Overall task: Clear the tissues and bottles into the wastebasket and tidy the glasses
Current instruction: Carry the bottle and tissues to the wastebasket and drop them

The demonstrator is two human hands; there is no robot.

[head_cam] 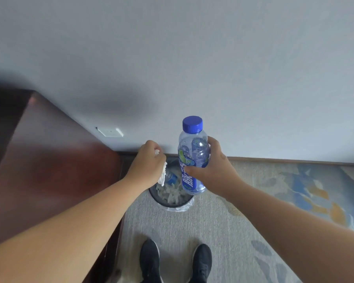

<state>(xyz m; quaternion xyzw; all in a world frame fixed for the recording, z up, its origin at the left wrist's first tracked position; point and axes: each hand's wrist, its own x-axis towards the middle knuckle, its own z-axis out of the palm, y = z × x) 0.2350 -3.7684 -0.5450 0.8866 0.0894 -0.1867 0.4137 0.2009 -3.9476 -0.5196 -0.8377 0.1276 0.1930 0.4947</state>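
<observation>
My right hand [209, 166] grips a clear plastic bottle [192, 154] with a blue cap and blue label, upright above the wastebasket [172, 203]. My left hand [149, 162] holds a crumpled white tissue [163, 174] over the basket's left side. The round dark wastebasket stands on the carpet by the wall, lined with a clear bag. Inside it lie crumpled tissues and another bottle [171, 177] with a blue label. No glasses are in view.
A dark reddish wooden table [49, 160] fills the left side, right beside the basket. A grey wall with a white socket plate [110, 132] rises behind. My black shoes [175, 262] stand on the patterned grey carpet [274, 190].
</observation>
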